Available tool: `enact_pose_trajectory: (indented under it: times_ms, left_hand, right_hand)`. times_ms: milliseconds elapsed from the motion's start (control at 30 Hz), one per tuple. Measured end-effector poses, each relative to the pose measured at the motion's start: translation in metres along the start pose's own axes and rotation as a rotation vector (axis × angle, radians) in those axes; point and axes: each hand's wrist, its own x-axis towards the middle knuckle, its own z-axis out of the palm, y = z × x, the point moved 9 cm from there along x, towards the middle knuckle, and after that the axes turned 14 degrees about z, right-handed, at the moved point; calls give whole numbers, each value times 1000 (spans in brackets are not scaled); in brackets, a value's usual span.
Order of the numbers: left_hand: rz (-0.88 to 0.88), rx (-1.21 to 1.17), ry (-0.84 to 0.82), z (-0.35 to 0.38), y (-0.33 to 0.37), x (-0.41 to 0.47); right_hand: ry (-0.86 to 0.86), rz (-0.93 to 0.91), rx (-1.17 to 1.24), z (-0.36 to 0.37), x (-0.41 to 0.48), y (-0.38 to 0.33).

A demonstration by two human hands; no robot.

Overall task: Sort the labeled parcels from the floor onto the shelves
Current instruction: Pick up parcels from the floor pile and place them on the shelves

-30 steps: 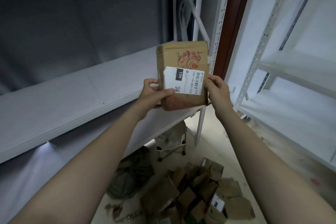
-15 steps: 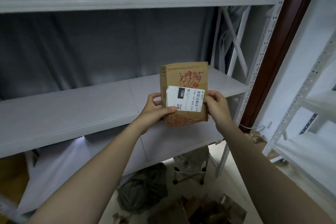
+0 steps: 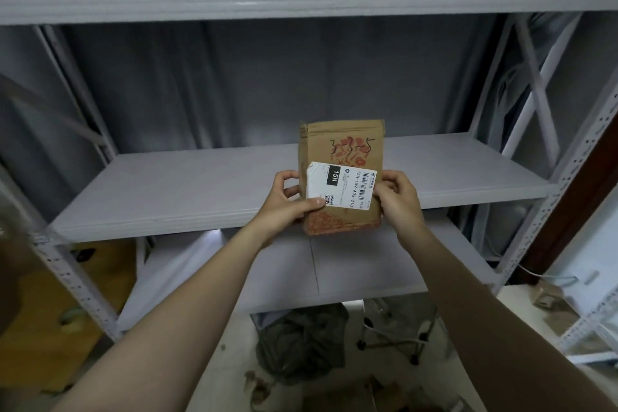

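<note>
At far left, orange-brown flooring (image 3: 36, 321) is showing through the white perforated upright (image 3: 72, 281) of the shelving. The left hand (image 3: 284, 204) is gripping the left edge of the brown parcel (image 3: 344, 174), thumb lying on its white label (image 3: 341, 186); the right hand (image 3: 398, 197) is pinching the right edge. The parcel is standing upright in front of the middle shelf (image 3: 174, 197), whether touching it is unclear. Grey curtain (image 3: 234, 84) is hanging behind. A dark cloth heap (image 3: 301, 344) is lying on the floor below.
</note>
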Motion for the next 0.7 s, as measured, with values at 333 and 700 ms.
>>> enact_pose_trajectory:
  times_ms: [333, 700]
  left_hand:
    - [-40, 12, 6, -53, -23, 6]
    - [-260, -67, -28, -68, -105, -60]
  right_hand:
    - [-45, 26, 9, 56, 9, 16]
    - [-84, 96, -113, 66, 4, 136]
